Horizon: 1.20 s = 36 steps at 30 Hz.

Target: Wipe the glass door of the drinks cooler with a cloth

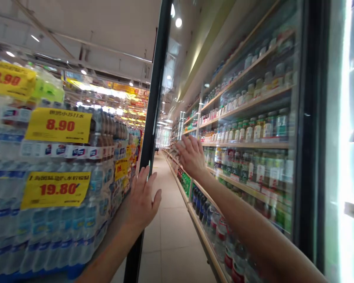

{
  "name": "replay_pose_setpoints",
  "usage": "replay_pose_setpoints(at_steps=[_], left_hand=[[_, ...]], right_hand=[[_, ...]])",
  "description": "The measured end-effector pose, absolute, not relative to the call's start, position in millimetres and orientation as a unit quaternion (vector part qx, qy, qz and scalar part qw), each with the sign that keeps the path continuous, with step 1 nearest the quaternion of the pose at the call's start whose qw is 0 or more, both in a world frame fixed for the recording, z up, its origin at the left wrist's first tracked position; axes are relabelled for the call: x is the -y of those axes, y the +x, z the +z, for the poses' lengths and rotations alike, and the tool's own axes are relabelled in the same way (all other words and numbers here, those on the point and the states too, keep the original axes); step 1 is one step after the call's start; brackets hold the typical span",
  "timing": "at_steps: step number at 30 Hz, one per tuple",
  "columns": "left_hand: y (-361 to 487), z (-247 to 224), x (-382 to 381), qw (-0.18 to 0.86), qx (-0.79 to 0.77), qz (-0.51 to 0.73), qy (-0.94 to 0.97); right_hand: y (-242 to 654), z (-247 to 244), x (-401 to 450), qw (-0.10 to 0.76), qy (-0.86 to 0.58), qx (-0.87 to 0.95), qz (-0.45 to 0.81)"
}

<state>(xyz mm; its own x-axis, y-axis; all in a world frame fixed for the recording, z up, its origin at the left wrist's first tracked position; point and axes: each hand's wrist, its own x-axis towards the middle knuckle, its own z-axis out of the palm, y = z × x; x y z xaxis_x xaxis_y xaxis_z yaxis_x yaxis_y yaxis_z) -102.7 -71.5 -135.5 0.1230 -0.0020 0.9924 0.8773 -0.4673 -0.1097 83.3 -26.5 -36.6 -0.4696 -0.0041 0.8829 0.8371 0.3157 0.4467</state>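
A glass cooler door with a black frame (157,82) stands open across the middle of the view. My left hand (142,196) is at the lower part of that frame's left edge, fingers spread and thumb apart, holding nothing. Farther right, my right hand (191,155) is raised against the glass, its fingers bent and close together. Something pale and blurred shows at its fingertips; whether it is a cloth or a reflection I cannot tell.
Stacked packs of bottled drinks (56,224) with yellow price signs (57,125) rise on the left. Shelves of bottles (253,129) show through or in the glass. A tiled floor (171,220) runs ahead. A bright light strip (343,157) stands at the far right.
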Motion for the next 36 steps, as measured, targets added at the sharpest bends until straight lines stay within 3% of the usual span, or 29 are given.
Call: replay_pose_setpoints(at_steps=[2,7,15,21,25,27,31,32,36], left_hand=[[-96.2,-118.4,71.4,0.393,0.325,-0.580,-0.636],[-82.0,-77.5,69.2,0.406,0.298,-0.598,-0.624],[-54.2,-5.3,42.5,0.449,0.298,-0.585,-0.606],[-17.7,35.2,38.4,0.440,0.353,-0.547,-0.619],[15.7,35.7,29.3,0.425,0.367,-0.532,-0.634],[28.2,30.3,22.5,0.428,0.368,-0.534,-0.629],[37.3,22.9,12.3,0.451,0.365,-0.537,-0.613],[37.2,22.6,11.1,0.455,0.364,-0.537,-0.610],[36.6,23.3,10.4,0.464,0.364,-0.535,-0.605]], right_hand=[[82.1,-20.3,26.7,0.438,-0.318,0.679,-0.496],[83.1,-15.4,26.3,0.314,-0.205,0.752,-0.542],[95.0,72.7,21.4,0.522,-0.390,0.582,-0.487],[196.3,72.9,26.4,0.539,-0.457,0.518,-0.483],[245.5,64.4,30.5,0.607,-0.514,0.403,-0.452],[245.8,54.3,30.5,0.584,-0.492,0.432,-0.480],[258.0,40.1,30.2,0.434,-0.415,0.583,-0.548],[271.3,41.1,31.2,0.446,-0.430,0.571,-0.539],[335.8,52.7,33.7,0.637,-0.538,0.358,-0.421]])
